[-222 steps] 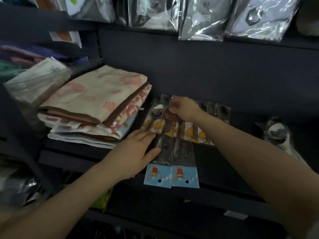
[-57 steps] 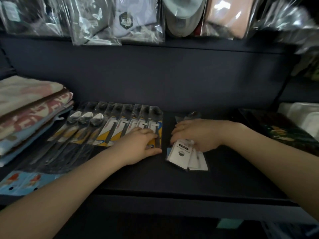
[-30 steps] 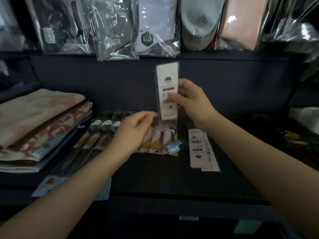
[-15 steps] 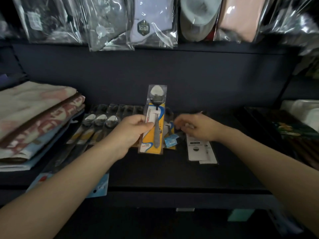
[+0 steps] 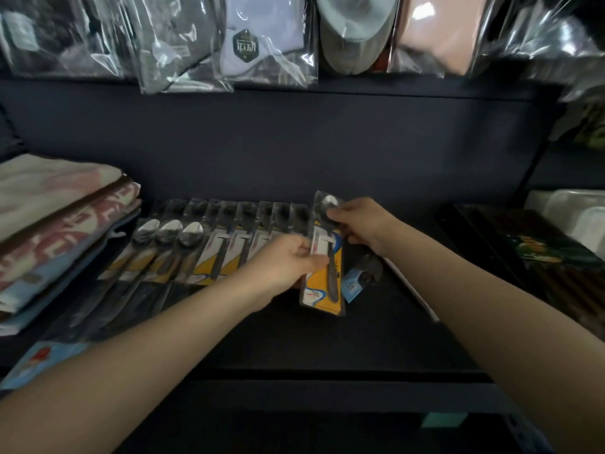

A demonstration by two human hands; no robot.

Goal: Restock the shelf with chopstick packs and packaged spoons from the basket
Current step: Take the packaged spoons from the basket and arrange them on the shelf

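1. Gripping one packaged spoon at both ends, the left hand pinches its lower left edge while the right hand pinches the bowl end.
2. Held over the shelf, the pack sits at the right end of the spoon row, at 3 o'clock from it.
3. Its long axis runs 12 to 6, bowl at 12; both hands are on it, neither nearer.

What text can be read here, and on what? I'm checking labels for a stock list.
"运动": dark badge on the white socks pack hanging above the shelf.
Spoon pack, held by the left hand and right hand: print too blurred to read.
Row of spoon packs: unreadable.
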